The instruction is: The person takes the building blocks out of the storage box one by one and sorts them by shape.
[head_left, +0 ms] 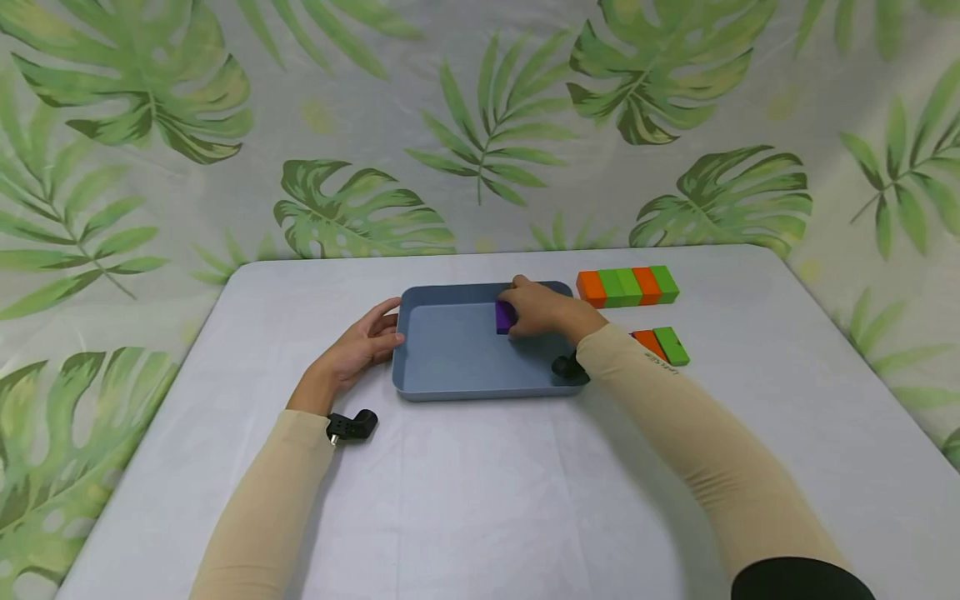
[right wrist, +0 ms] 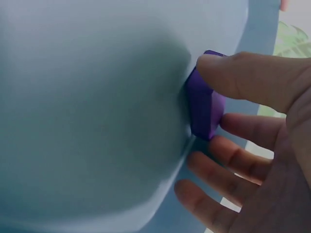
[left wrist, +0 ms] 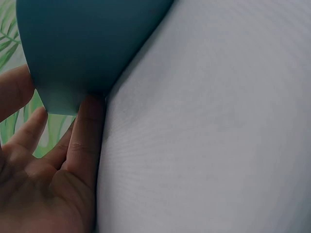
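Note:
A blue-grey tray (head_left: 450, 358) lies on the white table. Inside it, toward the far right, my right hand (head_left: 547, 310) pinches a purple block (head_left: 504, 318). In the right wrist view the thumb (right wrist: 228, 73) presses one side of the purple block (right wrist: 200, 104), with fingertips at its other side and the tray's wall close behind. My left hand (head_left: 360, 348) is at the tray's left edge, fingers fairly straight. The left wrist view shows its fingers (left wrist: 86, 141) touching the tray's outer wall (left wrist: 82, 53).
Right of the tray stands a row of orange and green blocks (head_left: 628, 287). Nearer me, a green block (head_left: 671, 346) and an orange block (head_left: 649, 343) lie partly behind my right forearm. A leaf-patterned cloth (head_left: 510, 125) hangs behind the table (head_left: 480, 483).

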A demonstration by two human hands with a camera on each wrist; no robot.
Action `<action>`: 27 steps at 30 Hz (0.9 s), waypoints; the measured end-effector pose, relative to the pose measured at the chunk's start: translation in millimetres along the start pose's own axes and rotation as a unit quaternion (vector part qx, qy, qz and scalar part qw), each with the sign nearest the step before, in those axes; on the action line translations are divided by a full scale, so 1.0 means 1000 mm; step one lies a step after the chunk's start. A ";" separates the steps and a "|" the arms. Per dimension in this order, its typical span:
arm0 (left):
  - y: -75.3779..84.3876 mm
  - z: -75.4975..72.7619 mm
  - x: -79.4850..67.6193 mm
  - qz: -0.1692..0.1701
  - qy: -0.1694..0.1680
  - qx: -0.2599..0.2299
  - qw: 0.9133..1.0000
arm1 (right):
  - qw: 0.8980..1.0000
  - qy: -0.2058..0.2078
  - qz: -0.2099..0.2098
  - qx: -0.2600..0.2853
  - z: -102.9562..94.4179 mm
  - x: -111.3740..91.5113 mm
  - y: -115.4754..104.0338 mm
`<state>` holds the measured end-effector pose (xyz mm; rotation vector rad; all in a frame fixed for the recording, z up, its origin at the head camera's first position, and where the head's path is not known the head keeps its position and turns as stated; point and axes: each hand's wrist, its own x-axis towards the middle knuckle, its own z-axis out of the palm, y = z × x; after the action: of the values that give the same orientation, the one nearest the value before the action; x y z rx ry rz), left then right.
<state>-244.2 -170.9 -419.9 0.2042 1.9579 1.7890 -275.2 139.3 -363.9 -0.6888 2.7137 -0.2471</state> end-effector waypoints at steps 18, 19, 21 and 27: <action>-0.003 -0.001 0.001 0.003 -0.004 -0.004 1.000 | 0.999 0.011 0.029 0.018 0.007 0.003 -0.003; -0.003 -0.001 0.001 0.003 -0.005 -0.003 1.000 | 0.999 0.010 0.033 0.020 0.007 0.003 -0.003; -0.002 0.000 0.001 0.002 -0.003 -0.003 1.000 | 0.999 0.006 0.040 0.023 0.007 0.003 -0.004; -0.001 0.000 0.002 0.000 -0.002 -0.003 1.000 | 0.999 -0.003 0.050 0.009 0.004 0.004 -0.010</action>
<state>-245.5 -170.6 -421.3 0.2043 1.9490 1.7930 -273.1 128.5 -366.1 -0.5468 2.7265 -0.2428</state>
